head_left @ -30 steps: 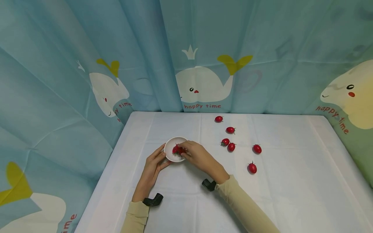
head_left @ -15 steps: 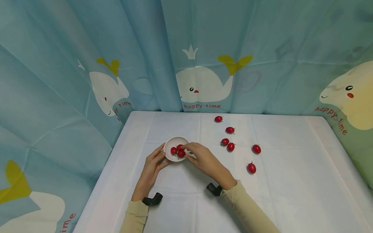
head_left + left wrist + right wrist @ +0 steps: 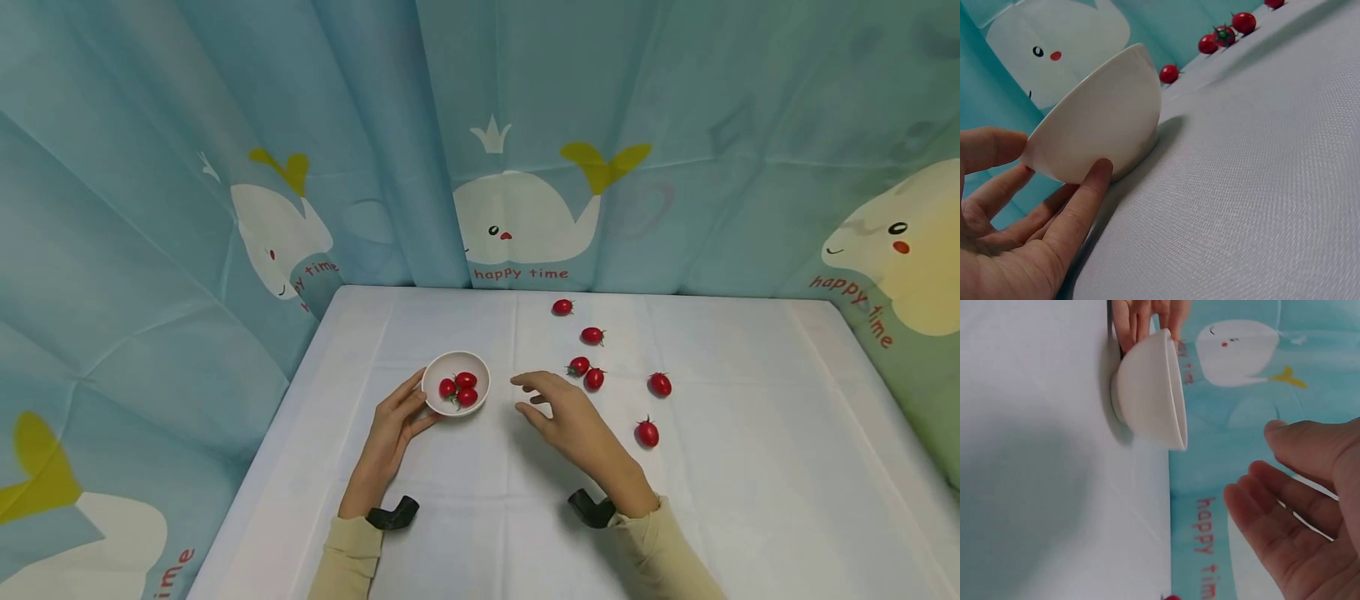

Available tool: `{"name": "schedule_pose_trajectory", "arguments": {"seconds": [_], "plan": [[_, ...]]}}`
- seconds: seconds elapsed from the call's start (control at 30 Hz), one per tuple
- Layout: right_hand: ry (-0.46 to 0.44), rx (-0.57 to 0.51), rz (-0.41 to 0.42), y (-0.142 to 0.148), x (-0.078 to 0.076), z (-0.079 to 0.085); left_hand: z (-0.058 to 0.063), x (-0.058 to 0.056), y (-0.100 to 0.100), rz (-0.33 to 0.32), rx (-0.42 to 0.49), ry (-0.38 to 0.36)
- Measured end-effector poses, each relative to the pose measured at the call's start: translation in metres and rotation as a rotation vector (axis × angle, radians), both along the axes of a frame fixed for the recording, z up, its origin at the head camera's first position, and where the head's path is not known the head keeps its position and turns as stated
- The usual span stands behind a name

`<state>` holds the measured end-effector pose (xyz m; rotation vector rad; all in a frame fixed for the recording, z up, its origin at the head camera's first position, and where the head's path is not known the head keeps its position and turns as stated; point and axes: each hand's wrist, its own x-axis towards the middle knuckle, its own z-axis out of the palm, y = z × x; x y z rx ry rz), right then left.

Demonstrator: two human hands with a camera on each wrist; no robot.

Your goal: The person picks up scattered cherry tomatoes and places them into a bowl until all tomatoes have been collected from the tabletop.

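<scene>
Grips the side of a white bowl (image 3: 450, 364) with thumb and fingers of the left hand (image 3: 390, 429), nearer the left edge of the white table (image 3: 750, 467) than the right. Draws the right hand (image 3: 567, 417) back from the bowl toward the right edge, with thumb and fingers parted around nothing. Seemingly completes a release, with three red tomatoes (image 3: 467, 380) in the bowl and six loose tomatoes (image 3: 660, 384) between it and the right edge, one close to the far edge.

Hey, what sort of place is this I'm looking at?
Probably an indoor tabletop workspace, perhaps set up for recording: a whale-print blue curtain surrounds the back and sides of a white-covered table, and the person wears black wrist devices.
</scene>
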<state>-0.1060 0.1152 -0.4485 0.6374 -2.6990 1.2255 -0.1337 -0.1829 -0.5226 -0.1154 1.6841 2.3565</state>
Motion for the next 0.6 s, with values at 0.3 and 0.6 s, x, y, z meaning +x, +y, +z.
{"name": "schedule_pose_trajectory", "arguments": {"seconds": [0.3, 0.6], "plan": [[0.102, -0.080, -0.068, 0.028, 0.013, -0.006, -0.001, 0.000, 0.000, -0.001, -0.008, 0.012], [0.164, -0.161, -0.157, 0.053, 0.026, -0.016, -0.001, 0.000, -0.001, -0.006, -0.005, 0.013]]}}
